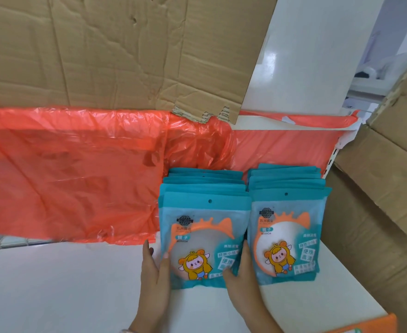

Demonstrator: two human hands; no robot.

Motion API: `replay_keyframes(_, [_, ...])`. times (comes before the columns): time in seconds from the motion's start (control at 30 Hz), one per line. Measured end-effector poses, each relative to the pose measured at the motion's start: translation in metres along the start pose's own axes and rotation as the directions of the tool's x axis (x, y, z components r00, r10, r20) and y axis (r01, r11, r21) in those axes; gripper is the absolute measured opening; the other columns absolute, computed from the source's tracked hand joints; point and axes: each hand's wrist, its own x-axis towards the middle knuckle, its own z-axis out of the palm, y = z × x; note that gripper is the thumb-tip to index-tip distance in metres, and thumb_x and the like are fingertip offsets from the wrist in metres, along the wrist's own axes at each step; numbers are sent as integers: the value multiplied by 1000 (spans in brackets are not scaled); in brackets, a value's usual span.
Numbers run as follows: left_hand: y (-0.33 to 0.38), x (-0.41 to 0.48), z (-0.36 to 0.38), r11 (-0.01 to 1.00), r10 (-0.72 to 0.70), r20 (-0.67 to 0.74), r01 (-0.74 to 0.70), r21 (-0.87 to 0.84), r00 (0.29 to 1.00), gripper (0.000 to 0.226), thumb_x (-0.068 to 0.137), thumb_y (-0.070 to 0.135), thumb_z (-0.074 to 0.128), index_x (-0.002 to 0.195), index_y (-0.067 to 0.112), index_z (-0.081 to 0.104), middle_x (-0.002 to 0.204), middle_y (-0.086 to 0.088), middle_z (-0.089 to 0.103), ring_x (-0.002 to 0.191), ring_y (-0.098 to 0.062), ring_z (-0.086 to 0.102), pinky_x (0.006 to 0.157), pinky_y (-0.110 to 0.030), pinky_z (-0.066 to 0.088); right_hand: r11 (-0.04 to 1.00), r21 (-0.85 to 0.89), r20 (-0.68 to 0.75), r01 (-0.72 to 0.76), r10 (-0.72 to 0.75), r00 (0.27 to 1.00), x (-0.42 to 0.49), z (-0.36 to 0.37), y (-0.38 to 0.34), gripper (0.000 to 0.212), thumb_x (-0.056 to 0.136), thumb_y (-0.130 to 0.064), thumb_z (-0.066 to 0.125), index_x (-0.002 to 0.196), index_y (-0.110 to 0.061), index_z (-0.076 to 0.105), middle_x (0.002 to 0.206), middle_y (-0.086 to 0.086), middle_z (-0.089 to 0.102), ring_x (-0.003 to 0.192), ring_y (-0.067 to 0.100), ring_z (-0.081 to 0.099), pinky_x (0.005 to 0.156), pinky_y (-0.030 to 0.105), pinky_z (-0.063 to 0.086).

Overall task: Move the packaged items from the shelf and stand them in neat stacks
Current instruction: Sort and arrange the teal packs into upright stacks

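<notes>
Your left grip point(153, 267) and right grip point(242, 272) pinch the side edges of the left row of mirror packets point(204, 236), with the thumbs on its front face. The row stands on the white shelf point(77, 284). The film looks slippery, so with weak pressure the packets may fan out or tip. Your right fingers go between the rows and may knock the right row point(288, 231), just beside.

Shop stockroom: white shelf point(53, 284), cardboard cartons point(377, 188), 2 rows hang-hole mirror packs point(204, 236).
</notes>
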Motion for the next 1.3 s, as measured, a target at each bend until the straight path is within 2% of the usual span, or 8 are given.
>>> replay_keyframes(0.17, [10, -20, -20, 987, 104, 69, -112, 114, 992, 74, 93, 52, 40, 151, 22, 4, 157, 3, 14, 144, -14, 15, 119, -40, 17, 999, -14, -27, 32, -32, 999, -13, 0, -9, 73, 88, 13, 46, 149, -18, 20, 144, 3, 40, 117, 11, 46, 65, 3, 46])
replay_keyframes(0.3, [22, -40, -36, 982, 127, 30, -130, 139, 991, 62, 98, 36, 39, 151, 22, 9, 157, 3, 16, 144, -12, 15, 116, -32, 14, 997, -17, 17, 79, -79, 997, -34, -4, -23, 54, 89, 13, 45, 135, -16, 40, 112, -8, 52, 90, -5, 51, 63, -1, 43])
replay_keyframes(0.37, [25, -56, -46, 989, 98, -32, -94, 112, 995, 60, 99, 34, 40, 151, 23, 12, 157, 3, 17, 144, -12, 16, 116, -32, 14, 994, -44, 55, 102, -100, 993, -49, -4, -25, 51, 91, 10, 45, 131, -22, 43, 112, -12, 53, 87, -11, 49, 63, -3, 40])
replay_keyframes(0.57, [13, -114, -96, 997, 25, -196, -10, 75, 980, 59, 98, 32, 43, 150, 23, 18, 155, 2, 24, 142, -12, 22, 116, -30, 17, 988, -124, 203, 92, -66, 977, -94, 34, -11, 63, 91, 0, 48, 147, -20, 28, 151, -1, 32, 136, 16, 34, 94, 19, 31])
replay_keyframes(0.77, [1, -174, -189, 998, -61, -410, 66, -3, 910, 54, 98, 33, 44, 147, 24, 25, 148, -3, 37, 137, -15, 34, 107, -24, 23, 985, -127, 449, 114, -45, 892, -150, 133, -15, 56, 88, 2, 52, 141, -14, 39, 142, 11, 44, 130, 21, 43, 100, 28, 34])
replay_keyframes(0.9, [-1, -206, -268, 997, -79, -541, 77, -25, 838, 69, 87, 52, 44, 146, 18, 29, 146, 4, 36, 136, -14, 33, 104, -19, 23, 979, -116, 601, 168, -65, 796, -192, 207, -31, 54, 87, 3, 55, 137, -11, 43, 135, 13, 49, 115, 18, 48, 98, 28, 35])
replay_keyframes(1.13, [-2, -241, -403, 999, -5, -698, 25, 20, 716, 33, 100, 28, 39, 133, 23, 38, 123, 16, 42, 118, -2, 37, 82, -12, 24, 977, -114, 725, 178, -41, 688, -247, 340, -63, 51, 88, 2, 54, 136, -11, 44, 136, 14, 49, 117, 24, 50, 92, 28, 38])
replay_keyframes(1.3, [-7, -244, -493, 997, -5, -719, 59, 50, 695, 52, 100, 28, 37, 149, 16, 22, 154, -1, 28, 141, -16, 25, 109, -27, 22, 986, -119, 757, 115, 15, 653, -278, 418, -83, 49, 90, -2, 51, 137, -15, 43, 140, 8, 45, 124, 27, 48, 92, 31, 40])
